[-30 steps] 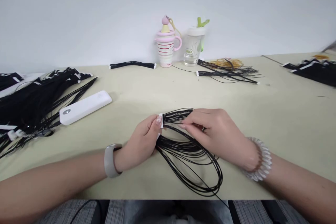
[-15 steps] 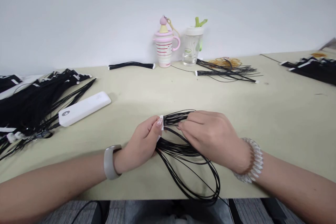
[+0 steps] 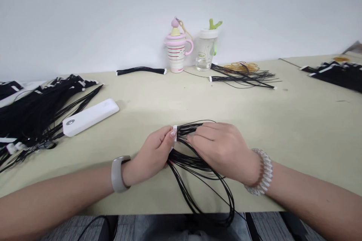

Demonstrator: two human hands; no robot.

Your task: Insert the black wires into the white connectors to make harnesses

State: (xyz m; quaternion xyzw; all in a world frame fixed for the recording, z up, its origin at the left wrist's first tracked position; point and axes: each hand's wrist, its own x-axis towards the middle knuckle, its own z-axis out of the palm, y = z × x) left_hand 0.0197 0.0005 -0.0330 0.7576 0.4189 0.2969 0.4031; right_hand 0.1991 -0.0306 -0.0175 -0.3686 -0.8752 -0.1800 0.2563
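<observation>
Near the table's front edge my left hand point(image 3: 157, 154) pinches a white connector point(image 3: 175, 133) between thumb and fingers. From it, thin black wires point(image 3: 182, 129) fan out to the right. My right hand point(image 3: 223, 150) is closed on those wires a short way from the connector, its fingertips partly hidden. Below, a loop of the same black cable point(image 3: 230, 196) hangs past the table edge, and part of a second white piece shows under my left thumb.
A white power bank point(image 3: 90, 116) lies left, beside a heap of black wire harnesses point(image 3: 36, 109). At the back stand a pink-lidded cup point(image 3: 177, 54) and a clear bottle point(image 3: 207, 51). Loose wires point(image 3: 243, 78), yellow rubber bands point(image 3: 240, 67) and more harnesses point(image 3: 339, 73) lie to the right.
My right hand has shifted left along the wires, nearer the connector. My left hand keeps its grip almost in place, and the hanging loop has swung slightly left.
</observation>
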